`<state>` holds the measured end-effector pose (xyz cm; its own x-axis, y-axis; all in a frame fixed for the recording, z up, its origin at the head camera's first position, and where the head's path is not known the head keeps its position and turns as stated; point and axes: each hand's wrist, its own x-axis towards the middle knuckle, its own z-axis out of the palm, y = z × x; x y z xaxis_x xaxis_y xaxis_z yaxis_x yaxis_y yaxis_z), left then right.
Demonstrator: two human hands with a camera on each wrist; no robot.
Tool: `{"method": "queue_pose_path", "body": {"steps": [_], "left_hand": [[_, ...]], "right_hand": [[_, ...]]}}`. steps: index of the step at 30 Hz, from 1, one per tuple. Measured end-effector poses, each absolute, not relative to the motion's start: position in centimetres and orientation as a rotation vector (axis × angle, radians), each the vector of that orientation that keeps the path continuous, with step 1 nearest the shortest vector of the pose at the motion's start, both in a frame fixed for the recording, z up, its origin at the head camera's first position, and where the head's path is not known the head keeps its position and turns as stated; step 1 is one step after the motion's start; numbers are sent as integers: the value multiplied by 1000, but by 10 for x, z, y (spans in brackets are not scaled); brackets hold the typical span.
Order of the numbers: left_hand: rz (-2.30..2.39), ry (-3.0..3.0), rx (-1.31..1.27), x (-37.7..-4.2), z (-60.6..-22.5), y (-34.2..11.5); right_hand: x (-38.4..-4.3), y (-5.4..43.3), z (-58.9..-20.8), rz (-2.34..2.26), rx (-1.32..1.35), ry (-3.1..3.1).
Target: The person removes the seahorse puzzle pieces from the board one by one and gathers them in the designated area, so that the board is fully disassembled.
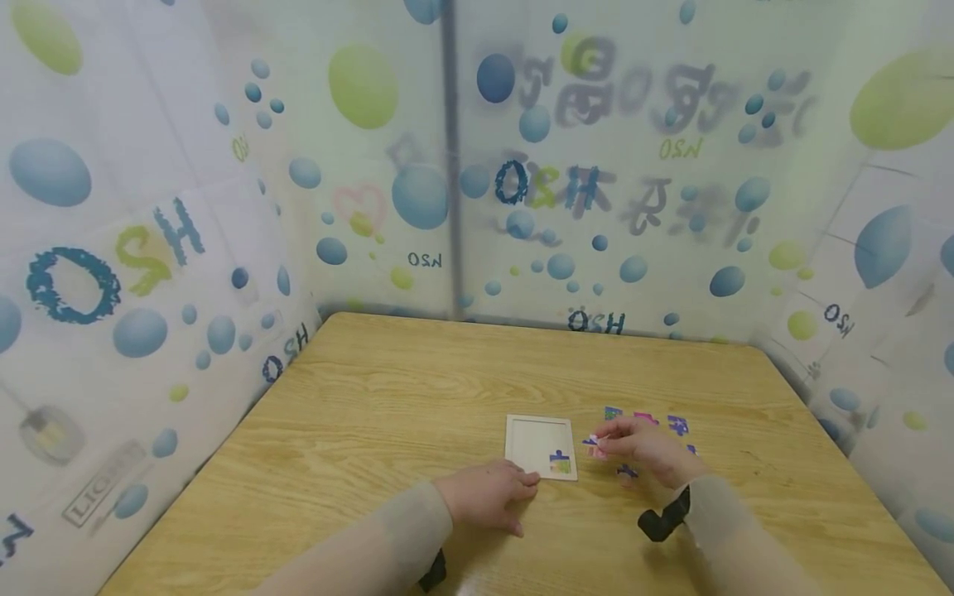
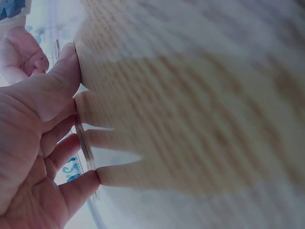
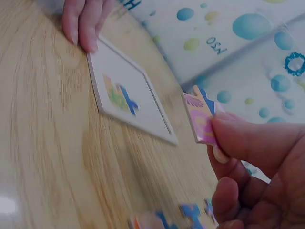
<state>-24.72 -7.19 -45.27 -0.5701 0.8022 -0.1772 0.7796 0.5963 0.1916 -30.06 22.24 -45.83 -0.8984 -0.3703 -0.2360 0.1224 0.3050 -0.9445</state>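
Note:
A pale square puzzle tray (image 1: pixel 532 439) lies on the table, with one puzzle piece (image 1: pixel 560 463) in its lower right corner. My left hand (image 1: pixel 488 501) rests at the tray's near left corner, its fingertips touching the edge and the tabletop. To the right of the tray, my right hand (image 1: pixel 656 454) pinches a pink, orange and blue puzzle piece (image 3: pixel 198 119) between thumb and fingers. That piece is held above the table, apart from the tray. In the left wrist view, the tray shows only as a thin edge behind the fingers.
Several loose puzzle pieces lie right of the tray, among them a blue and green piece (image 1: pixel 613 412), a pink piece (image 1: pixel 645 418) and a purple piece (image 1: pixel 677 425); the right hand partly hides the group. Patterned curtains (image 1: pixel 373 207) surround the wooden table (image 1: pixel 387 389).

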Motion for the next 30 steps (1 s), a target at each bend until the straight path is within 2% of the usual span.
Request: {"method": "queue_pose_path", "body": {"steps": [6, 17, 30], "left_hand": [[132, 2582, 1305, -247, -452, -72], [130, 2579, 1310, -247, -451, -72], [146, 2578, 1292, -246, -450, -72]], "right_hand": [[-298, 252, -462, -1586, -267, 2234], [-289, 289, -462, -1397, -63, 2422], [-283, 307, -461, -1283, -33, 2430]]}}
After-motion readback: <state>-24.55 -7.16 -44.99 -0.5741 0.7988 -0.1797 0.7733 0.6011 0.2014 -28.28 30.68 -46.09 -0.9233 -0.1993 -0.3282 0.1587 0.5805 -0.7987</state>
